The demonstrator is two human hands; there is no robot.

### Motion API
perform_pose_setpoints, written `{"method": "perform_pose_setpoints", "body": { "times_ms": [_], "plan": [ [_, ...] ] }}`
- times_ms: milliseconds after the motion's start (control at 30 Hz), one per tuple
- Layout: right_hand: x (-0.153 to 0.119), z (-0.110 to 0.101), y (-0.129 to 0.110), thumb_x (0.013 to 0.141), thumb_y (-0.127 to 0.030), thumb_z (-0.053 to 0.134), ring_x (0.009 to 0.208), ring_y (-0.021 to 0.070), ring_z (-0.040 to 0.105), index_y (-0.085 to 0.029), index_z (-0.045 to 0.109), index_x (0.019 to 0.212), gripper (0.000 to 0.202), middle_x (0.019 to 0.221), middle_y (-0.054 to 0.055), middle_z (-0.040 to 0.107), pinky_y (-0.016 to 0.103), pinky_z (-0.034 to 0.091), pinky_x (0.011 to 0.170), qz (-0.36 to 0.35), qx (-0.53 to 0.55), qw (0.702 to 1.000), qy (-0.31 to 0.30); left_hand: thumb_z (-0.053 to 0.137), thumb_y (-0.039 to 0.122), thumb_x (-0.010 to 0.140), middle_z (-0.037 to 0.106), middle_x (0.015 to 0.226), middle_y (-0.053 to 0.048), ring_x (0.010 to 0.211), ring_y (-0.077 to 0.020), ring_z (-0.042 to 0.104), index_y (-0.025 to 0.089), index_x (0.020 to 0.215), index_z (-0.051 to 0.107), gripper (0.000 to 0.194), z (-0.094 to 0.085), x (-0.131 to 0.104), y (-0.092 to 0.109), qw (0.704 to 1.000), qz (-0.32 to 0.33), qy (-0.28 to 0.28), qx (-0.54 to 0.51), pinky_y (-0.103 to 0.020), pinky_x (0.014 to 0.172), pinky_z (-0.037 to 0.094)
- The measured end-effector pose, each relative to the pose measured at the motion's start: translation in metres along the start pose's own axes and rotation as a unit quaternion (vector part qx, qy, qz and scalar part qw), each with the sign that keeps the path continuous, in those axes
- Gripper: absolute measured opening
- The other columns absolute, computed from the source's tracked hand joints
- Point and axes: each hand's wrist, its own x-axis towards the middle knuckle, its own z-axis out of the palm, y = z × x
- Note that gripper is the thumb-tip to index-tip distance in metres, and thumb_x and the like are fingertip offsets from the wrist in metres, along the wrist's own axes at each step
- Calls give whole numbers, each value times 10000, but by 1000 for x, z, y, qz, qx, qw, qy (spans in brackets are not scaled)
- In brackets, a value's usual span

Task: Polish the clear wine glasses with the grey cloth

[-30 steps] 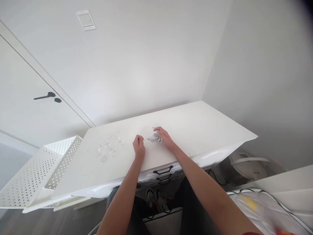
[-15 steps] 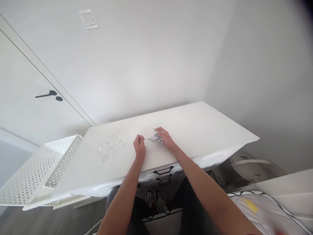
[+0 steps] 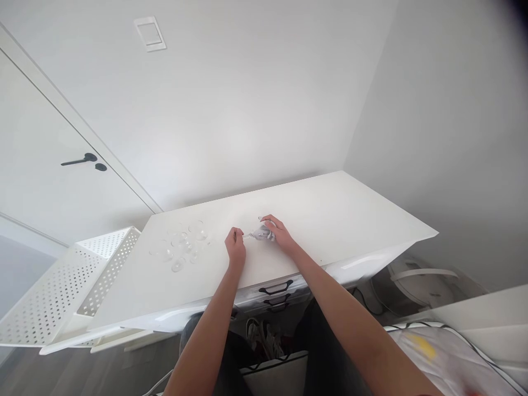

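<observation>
White table [image 3: 338, 214], clear domes [image 3: 181, 247] left. Right hand [image 3: 277, 232] closed on small clear piece [image 3: 260, 234]; left hand [image 3: 235, 246] pinching its tip. Likely light, slippery, fragile; best gripped at body.

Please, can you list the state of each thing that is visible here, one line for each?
left hand: pinching the small clear object's thin end
right hand: closed on the small clear object
clear domes: lying loose on the white table
door: shut

Plain white walls [image 3: 247, 110] meet in a corner behind a white tabletop [image 3: 350, 214]. A white door [image 3: 37, 165] with a black handle [image 3: 78, 161] stands left, beside a perforated white rack [image 3: 53, 286].
</observation>
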Motion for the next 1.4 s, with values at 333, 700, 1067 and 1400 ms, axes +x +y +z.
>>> {"method": "perform_pose_setpoints", "body": {
  "times_ms": [333,700,1067,1400],
  "plan": [
    [-1,0,-1,869,-632,602,780,179,553,-270,644,1017,393,960,28,666,300,438,685,3,-12,1000,2,516,378,958,354,597,31,565,-135,315,216,698,464,311,0,0,-1,1000,2,1,3,-279,549,271],
    [-2,1,-1,903,-570,590,824,177,542,-276,643,1034,326,949,16,630,297,443,741,-3,-21,1000,1,503,344,965,358,600,28,560,-134,320,215,696,462,302,1,0,0,1000,14,6,7,-277,537,275],
    [-4,-2,-4,885,-599,622,736,155,513,-300,639,1086,361,919,13,590,265,407,626,16,74,997,14,494,363,978,366,624,28,567,-132,324,218,719,455,299,2,-1,0,1000,6,-27,12,-273,541,278],
    [-3,-2,-2,893,-562,614,708,142,497,-292,635,1080,328,976,8,623,268,400,633,19,33,999,-7,520,371,963,371,596,29,553,-132,324,217,709,482,300,1,1,-3,1000,2,-13,8,-269,526,283]
  ]
}}
